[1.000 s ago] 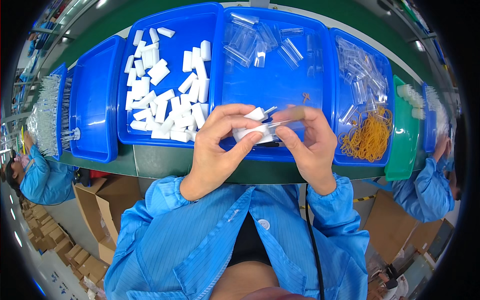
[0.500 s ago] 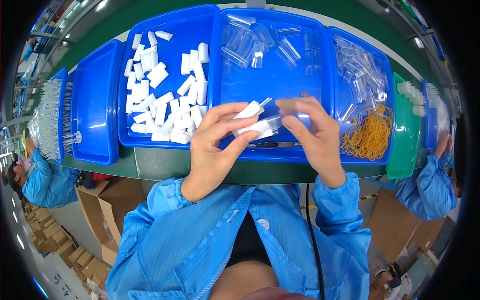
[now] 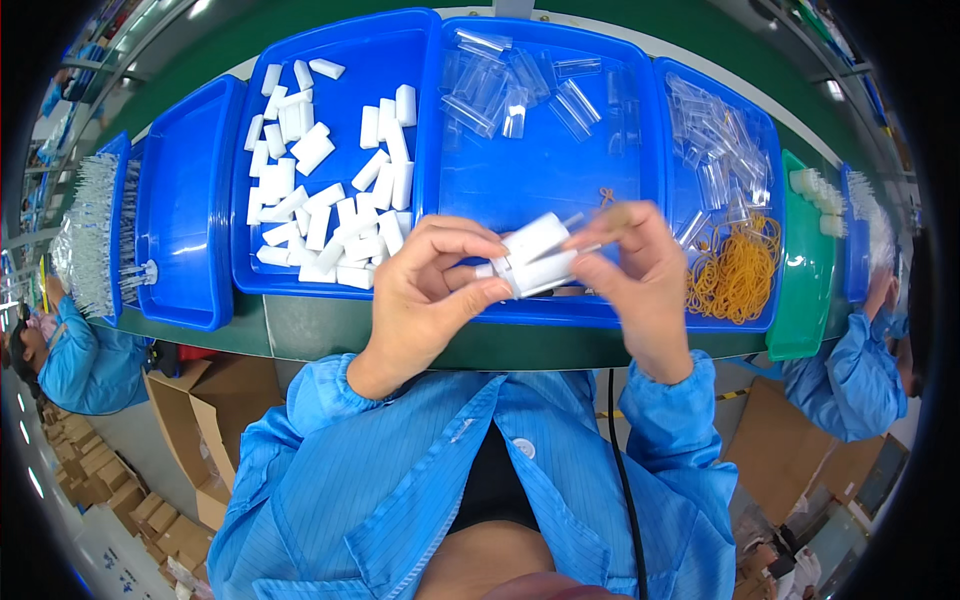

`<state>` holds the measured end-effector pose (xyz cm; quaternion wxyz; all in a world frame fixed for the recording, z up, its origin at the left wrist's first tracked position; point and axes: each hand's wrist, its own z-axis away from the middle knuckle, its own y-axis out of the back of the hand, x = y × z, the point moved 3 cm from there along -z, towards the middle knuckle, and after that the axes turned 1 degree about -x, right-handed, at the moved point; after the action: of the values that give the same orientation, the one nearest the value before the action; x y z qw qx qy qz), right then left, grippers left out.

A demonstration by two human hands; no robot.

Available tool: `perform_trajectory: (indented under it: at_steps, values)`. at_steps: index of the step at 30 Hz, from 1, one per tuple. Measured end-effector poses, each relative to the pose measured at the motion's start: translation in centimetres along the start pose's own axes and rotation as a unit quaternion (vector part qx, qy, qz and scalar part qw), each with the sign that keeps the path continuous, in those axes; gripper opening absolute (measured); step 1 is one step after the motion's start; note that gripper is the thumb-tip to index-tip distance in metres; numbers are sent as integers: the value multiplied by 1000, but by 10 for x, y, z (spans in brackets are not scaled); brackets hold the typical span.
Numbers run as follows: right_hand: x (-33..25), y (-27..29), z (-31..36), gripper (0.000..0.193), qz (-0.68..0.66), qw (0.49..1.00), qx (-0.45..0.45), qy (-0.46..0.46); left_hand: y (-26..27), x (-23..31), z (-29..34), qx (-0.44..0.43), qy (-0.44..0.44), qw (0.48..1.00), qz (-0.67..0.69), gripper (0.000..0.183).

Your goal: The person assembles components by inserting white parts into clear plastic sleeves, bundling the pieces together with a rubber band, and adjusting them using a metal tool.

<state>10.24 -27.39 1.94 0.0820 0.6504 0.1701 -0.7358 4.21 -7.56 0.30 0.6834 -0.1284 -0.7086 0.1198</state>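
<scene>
Two white plastic pieces are held side by side in front of me, an upper one [image 3: 537, 238] and a lower one [image 3: 543, 272], both slanting up to the right. My left hand [image 3: 425, 295] is closed around their left end with thumb and fingers. Short thin rods stick out at the right end of the upper piece. There my right hand [image 3: 640, 280] pinches with thumb and fingertips at the right end of the pieces; its fingers are smeared by motion. Whether a clear sleeve is still between these fingers is hard to see.
Blue trays line the bench: white pieces [image 3: 313, 150] at left, clear plastic sleeves [image 3: 490, 90] in the middle, more sleeves and orange rubber bands [image 3: 737, 268] at right. A green tray [image 3: 800, 320] stands beyond. A cardboard box [image 3: 205, 430] is below left; co-workers sit either side.
The white pieces have moved slightly right and turned in my left hand. My right fingers have come up against their right end; the clear sleeve seen there before no longer shows plainly.
</scene>
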Motion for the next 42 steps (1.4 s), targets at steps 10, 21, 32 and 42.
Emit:
perform_trajectory:
  at_steps: [10,21,32,42]
  values:
    - [3,-4,-1,39,123,983,-69,116,2,12,-3,-31,37,999,-4,29]
    - [-12,-29,-11,34,286,915,-126,256,13,13,2,-24,173,982,70,27]
    - [-8,-57,-123,23,511,806,-65,293,18,13,2,25,41,999,0,24]
    - [-20,-39,-94,21,259,950,-110,135,22,15,8,54,-12,997,-52,24]
